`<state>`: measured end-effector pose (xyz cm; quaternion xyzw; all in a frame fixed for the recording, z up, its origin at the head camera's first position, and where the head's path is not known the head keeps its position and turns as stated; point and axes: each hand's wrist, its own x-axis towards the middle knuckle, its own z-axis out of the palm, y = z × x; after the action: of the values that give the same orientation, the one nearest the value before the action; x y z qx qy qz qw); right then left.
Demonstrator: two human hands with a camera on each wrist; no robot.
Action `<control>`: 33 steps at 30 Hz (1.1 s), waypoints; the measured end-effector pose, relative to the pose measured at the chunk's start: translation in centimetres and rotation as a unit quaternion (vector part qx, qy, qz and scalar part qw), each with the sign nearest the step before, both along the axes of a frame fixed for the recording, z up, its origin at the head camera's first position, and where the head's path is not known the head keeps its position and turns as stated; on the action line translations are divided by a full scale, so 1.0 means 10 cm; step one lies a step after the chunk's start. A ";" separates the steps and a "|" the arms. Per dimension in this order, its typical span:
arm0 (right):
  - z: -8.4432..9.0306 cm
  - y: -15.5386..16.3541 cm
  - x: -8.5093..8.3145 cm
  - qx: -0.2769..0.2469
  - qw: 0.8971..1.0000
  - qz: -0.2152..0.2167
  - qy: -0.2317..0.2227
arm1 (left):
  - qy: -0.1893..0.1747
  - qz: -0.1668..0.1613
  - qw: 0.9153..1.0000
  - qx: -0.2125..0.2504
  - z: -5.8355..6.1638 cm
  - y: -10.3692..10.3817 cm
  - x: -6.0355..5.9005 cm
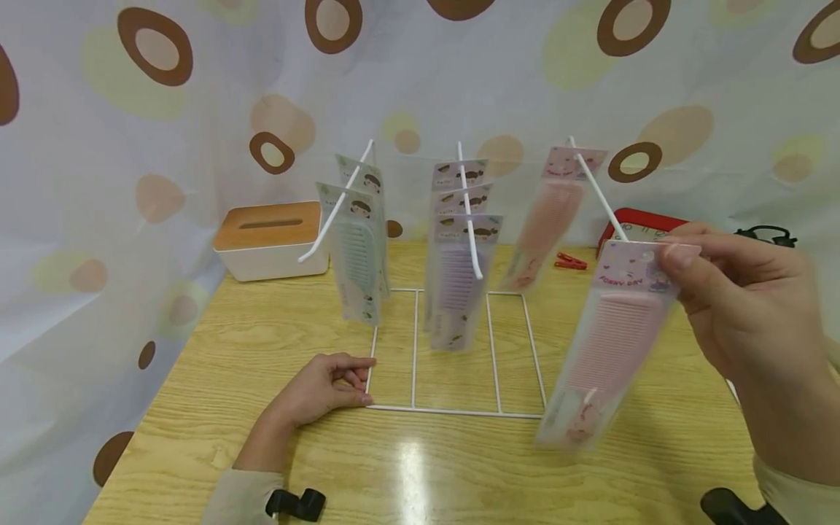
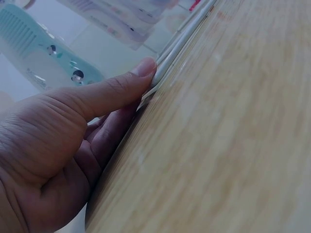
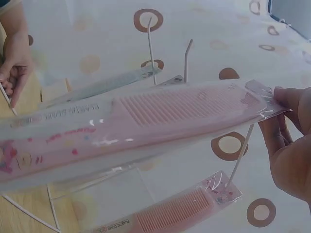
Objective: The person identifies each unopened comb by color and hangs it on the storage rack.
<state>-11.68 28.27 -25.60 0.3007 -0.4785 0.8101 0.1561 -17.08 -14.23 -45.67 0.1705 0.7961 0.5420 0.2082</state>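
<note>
Right now I see the wooden counter (image 1: 459,474) carrying a white wire rack (image 1: 453,350) near its middle, my left hand (image 1: 321,390) pressing the base's near left corner. My right hand (image 1: 735,292) pinches the pink packaged comb (image 1: 610,343) by its header at the right hook's (image 1: 600,193) tip. A weak pinch could drop it, I judge. The header reads "FUNNY DAY".

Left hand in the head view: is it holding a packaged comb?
No. The left hand rests on the table, fingers touching the white wire rack's base.
</note>
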 end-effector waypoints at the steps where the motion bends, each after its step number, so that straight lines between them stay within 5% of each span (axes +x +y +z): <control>1: -0.01 0.01 -0.01 0.003 1.000 -0.003 -0.004 | 0.000 0.000 1.000 0.000 0.00 0.00 0.00; 10: -0.06 0.04 -0.23 0.056 0.996 -0.033 -0.060 | -0.003 0.001 1.000 0.004 0.00 -0.01 0.01; 20: 0.03 0.05 -0.59 0.103 0.966 -0.141 -0.189 | 0.000 -0.002 1.000 0.005 -0.02 -0.01 0.00; 33: 0.07 0.05 -0.90 0.125 0.957 -0.155 -0.210 | -0.002 0.001 1.000 0.004 0.02 0.01 0.01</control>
<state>-20.69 28.81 -24.93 0.0632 -0.6388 0.7544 0.1370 -17.03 -14.17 -45.52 0.1693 0.7938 0.5455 0.2090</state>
